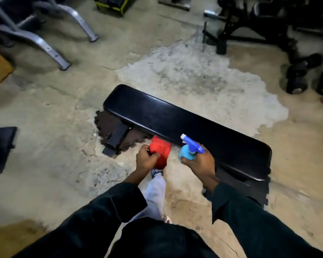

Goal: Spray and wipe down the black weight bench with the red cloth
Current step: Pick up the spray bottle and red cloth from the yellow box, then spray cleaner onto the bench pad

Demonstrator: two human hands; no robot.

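Gripping: red cloth [160,152], bunched and lumpy, clenched in left hand [145,158] just beside the bench's near edge
Holding: spray bottle [189,148], pale blue plastic body with darker blue trigger head and white nozzle, wrapped by right hand [200,163] over the near edge of the pad
Bench [175,123]: long, flat, glossy black pad with rounded corners, set diagonally on black metal legs
Floor [185,71]: rough, patchy concrete
Sleeves: dark, soft fabric

Long black sleeves [104,207] with loose cuffs, light grey trousers [155,194], dark sneaker [156,172] with white laces.
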